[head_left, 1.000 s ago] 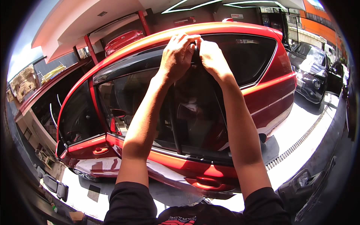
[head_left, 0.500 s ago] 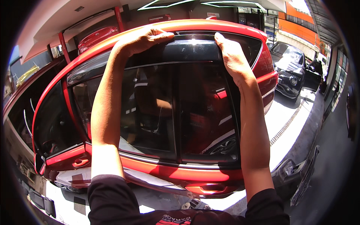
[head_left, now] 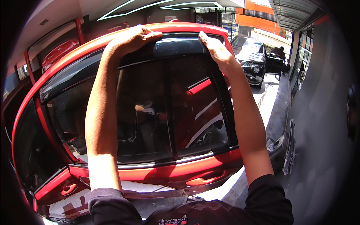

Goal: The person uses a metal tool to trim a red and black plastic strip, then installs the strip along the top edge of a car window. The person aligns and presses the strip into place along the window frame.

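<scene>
A dark, glossy window visor runs along the top of the rear side window of a red car. My left hand is closed at the visor's upper edge, its thumb pointing right along it and its other fingers bent toward the roof. At the visor's right end my right hand grips the edge, thumb up; its other fingers are mostly hidden. Both arms are stretched out in front of the glass. Another dark visor sits above the front window.
Below the window are the red rear door handle and front door handle. A black car with a side door open stands at the far right. A grey wall runs along the right, and another red car is at the back left.
My view has turned to the right, so the red car and both hands appear farther left. Both hands keep their places on the visor's upper edge and right end.
</scene>
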Demonstrator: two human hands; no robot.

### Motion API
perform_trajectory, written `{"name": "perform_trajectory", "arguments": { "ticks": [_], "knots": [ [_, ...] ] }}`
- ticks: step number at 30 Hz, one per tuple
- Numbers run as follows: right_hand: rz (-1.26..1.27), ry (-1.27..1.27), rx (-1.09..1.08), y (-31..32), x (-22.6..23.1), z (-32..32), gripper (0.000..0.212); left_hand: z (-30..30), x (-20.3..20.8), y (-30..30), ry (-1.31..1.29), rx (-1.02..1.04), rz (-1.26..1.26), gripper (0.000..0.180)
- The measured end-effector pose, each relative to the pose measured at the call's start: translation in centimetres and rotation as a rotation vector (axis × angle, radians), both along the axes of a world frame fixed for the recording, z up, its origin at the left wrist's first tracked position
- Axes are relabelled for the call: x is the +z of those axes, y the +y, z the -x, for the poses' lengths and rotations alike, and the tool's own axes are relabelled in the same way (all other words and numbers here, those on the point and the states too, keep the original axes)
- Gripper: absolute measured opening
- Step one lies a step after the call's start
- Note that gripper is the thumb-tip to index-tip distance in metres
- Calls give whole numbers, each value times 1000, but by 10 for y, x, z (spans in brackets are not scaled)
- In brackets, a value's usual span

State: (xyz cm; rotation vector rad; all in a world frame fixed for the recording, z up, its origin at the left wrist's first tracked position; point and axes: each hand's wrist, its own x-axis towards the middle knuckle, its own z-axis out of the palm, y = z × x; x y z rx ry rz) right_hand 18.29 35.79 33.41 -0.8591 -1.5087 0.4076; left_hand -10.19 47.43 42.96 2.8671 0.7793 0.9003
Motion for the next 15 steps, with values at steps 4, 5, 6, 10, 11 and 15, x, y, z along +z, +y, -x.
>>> {"name": "perform_trajectory", "arguments": {
  "ticks": [4,5,6,10,11,15],
  "knots": [
    [1,98,-54,-9,-21,5,46,-1,4,-8,69,117,-27,50],
    [-4,91,-48,-9,-20,7,44,4,2,-8,49,118,-41,50],
    [-9,84,-41,-8,-18,10,43,10,6,-5,19,76,27,50],
    [-72,122,-42,-8,-22,13,38,-12,2,-6,34,-92,103,54],
    [-59,178,-46,-14,-24,14,37,-27,-2,-17,16,-166,80,56],
    [-229,107,93,-8,-29,17,38,-75,21,-40,209,-74,-71,56]
  ]
}}
